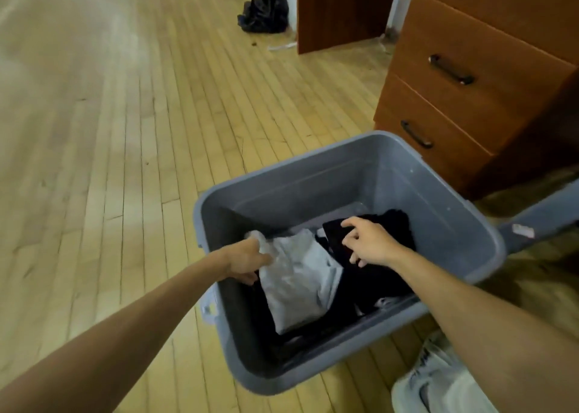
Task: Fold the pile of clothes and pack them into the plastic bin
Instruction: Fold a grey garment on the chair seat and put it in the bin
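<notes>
Packing step: both hands are down inside the bin (313,187), which sits on the wood floor. Left hand (247,260) is at the bin's left wall, arm reaching in over the near-left rim, wrist bent down. Its fingers (250,278) are curled round the far-left corner of a folded light top (297,281), thumb side hidden by cloth. The top lies tilted in the bin's left half, its right edge on dark clothes. Right hand (369,240) is palm down over a black garment (376,274) in the bin's right half, forearm crossing the near-right rim. Its fingers (349,223) are spread and half bent, tips on the black cloth, with no fold plainly pinched. Looks like the top is being set in place while the right hand steadies or flattens the black pile. Next move probably calls for laying the top flat, letting go of the corner and pulling both hands out without dragging the folds open. More to fold, likely: a white cloth (438,381) lies on the floor at the bin's near-right, blurred, so I can't tell what it is. Bin only part full, far end bare. Outside the bin: drawers (470,93) just beyond its right corner, a grey lid (532,221) beside its right wall, a black bag (264,11) well beyond it.
</notes>
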Tool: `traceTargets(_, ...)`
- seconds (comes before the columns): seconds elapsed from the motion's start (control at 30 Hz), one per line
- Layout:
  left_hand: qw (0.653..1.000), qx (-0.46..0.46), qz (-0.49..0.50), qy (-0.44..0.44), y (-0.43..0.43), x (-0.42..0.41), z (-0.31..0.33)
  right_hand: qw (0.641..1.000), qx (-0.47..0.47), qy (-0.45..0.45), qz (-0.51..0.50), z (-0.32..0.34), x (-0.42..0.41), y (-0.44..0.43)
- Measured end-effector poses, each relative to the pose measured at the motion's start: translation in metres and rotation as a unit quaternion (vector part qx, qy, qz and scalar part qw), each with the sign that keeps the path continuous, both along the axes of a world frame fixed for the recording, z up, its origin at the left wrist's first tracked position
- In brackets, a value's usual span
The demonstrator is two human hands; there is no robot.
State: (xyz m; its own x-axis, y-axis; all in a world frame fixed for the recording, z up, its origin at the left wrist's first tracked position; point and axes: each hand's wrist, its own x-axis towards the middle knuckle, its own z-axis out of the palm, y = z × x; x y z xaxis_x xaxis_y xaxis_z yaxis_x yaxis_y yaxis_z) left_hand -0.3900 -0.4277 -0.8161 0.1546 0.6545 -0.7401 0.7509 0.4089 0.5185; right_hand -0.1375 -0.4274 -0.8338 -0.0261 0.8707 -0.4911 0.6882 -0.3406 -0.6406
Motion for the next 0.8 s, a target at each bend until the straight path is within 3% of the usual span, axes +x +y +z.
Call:
traceTargets(0.1, 0.997, 0.042, -0.057, 0.025, 0.013, 0.018, 0.007, 0.999, -0.033, -0.024, 0.011, 0.005, 0.017, -0.008)
traceTargets(0.27, 0.986, 0.089, -0.136, -0.043, 0.041, 0.076, 0.035, 0.998, -0.016, -0.057, -0.013, 0.045, 0.059, -0.015)
traceTargets(0.4, 0.963, 0.153, -0.201, -0.092, 0.046, 0.137, 0.065, 0.989, 0.037, -0.142, -0.001, 0.100, 0.104, -0.032)
traceTargets(0.63, 0.884, 0.260, -0.333, -0.202, 0.018, 0.292, 0.142, 0.938, 0.075, -0.322, -0.105, 0.187, 0.207, -0.112)
traceTargets(0.8, 0.816, 0.294, -0.434, -0.242, -0.043, 0.420, 0.196, 0.890, 0.043, -0.360, -0.277, 0.225, 0.283, -0.212)
